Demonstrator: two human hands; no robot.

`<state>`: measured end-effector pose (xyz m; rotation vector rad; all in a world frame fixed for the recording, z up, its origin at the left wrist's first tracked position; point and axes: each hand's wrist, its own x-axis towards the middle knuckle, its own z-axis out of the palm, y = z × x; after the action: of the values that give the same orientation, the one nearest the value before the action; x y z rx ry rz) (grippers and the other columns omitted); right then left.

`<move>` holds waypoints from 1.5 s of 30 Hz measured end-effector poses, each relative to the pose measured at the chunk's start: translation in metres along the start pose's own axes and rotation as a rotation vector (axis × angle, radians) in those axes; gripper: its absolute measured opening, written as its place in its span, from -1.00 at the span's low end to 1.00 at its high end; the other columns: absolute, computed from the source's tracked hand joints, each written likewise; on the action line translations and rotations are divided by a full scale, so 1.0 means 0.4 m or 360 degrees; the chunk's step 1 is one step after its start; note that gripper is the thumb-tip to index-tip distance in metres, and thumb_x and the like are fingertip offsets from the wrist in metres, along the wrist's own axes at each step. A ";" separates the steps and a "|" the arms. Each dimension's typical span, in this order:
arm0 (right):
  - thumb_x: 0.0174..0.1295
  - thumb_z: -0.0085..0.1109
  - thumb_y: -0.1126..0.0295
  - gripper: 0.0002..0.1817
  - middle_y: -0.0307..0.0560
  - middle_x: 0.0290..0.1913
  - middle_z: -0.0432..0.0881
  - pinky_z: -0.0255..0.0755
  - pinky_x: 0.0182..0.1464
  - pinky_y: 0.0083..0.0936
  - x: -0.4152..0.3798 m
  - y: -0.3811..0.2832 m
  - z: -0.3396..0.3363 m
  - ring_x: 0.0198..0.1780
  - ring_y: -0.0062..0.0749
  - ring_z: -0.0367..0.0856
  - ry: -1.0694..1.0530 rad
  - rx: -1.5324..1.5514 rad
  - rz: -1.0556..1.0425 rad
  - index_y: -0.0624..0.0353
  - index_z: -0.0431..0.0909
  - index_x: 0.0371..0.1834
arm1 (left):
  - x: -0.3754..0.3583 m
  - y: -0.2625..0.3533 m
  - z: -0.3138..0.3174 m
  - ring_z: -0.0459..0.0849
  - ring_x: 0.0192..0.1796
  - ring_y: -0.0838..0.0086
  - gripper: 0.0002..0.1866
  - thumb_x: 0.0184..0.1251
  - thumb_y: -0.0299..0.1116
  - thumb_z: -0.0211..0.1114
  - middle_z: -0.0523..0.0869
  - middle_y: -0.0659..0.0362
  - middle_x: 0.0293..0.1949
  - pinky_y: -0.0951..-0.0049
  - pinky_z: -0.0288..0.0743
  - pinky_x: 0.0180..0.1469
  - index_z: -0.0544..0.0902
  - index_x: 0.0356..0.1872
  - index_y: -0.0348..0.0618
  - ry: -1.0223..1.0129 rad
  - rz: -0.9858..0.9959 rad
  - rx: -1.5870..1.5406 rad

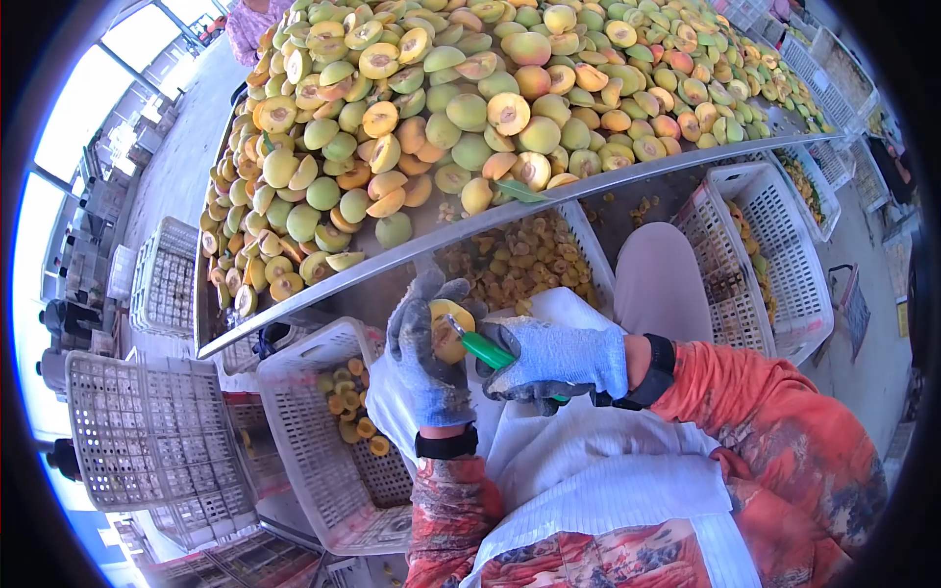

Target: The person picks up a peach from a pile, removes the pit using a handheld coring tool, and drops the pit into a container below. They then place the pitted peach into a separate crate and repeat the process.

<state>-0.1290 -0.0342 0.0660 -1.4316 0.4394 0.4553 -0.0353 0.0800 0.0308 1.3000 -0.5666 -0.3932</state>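
In a grey-coated work glove, my left hand (414, 348) is closed around a peach half (447, 343), cut face turned toward my right hand. My right hand (564, 355), in a light blue and grey glove, grips a green-handled pitting tool (484, 348). The tool's short metal tip meets the cut face of the fruit; its exact shape is hard to make out. Both hands are over my lap, just on my side of the metal table edge (392, 257). Beyond that edge lies a large heap of halved and whole peaches (470, 118).
Below my left forearm stands a white crate (304, 431) with some peach halves. Under the table edge is a bin of small brown-yellow pieces (534, 260). More crates stand at the right (799, 265) and left (147, 421). A person (253, 29) is behind the heap.
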 end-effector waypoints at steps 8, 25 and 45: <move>-0.12 0.18 0.40 -0.67 0.00 -0.46 0.51 0.39 -0.34 -0.36 0.012 0.026 0.007 -0.41 -0.20 0.52 0.0066 -0.0231 -0.0069 0.24 0.40 -0.25 | 0.023 -0.046 -0.032 0.66 -0.22 0.32 -0.73 0.27 -0.39 0.11 0.65 -0.02 -0.19 0.45 0.54 -0.15 0.54 -0.13 -0.41 -0.0122 0.0639 0.0818; -0.06 0.11 0.47 -0.82 -0.14 -0.66 0.35 0.23 -0.72 -0.51 0.060 0.093 -0.018 -0.77 -0.40 0.34 -0.0137 0.0038 -0.0004 0.25 0.38 -0.37 | 0.032 -0.077 0.014 0.53 -0.45 0.62 -0.72 0.28 -0.30 0.11 0.69 0.16 -0.33 0.64 0.38 -0.42 0.61 -0.17 -0.32 0.0280 -0.0226 0.0376; 0.02 0.27 0.32 -0.65 -0.20 -0.49 0.47 0.29 -0.75 -0.66 0.072 0.120 -0.102 -0.67 -0.61 0.39 -0.0566 0.0781 -0.0163 0.22 0.42 -0.16 | 0.110 -0.071 0.031 0.62 -0.35 0.38 -0.63 0.18 -0.24 0.06 0.67 0.04 -0.39 0.45 0.50 -0.25 0.61 -0.25 -0.41 -0.0090 -0.0146 0.0263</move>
<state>-0.1319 -0.0698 0.0066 -0.8710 0.1704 0.4689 -0.0064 0.0385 0.0126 1.4808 -0.5982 -0.4679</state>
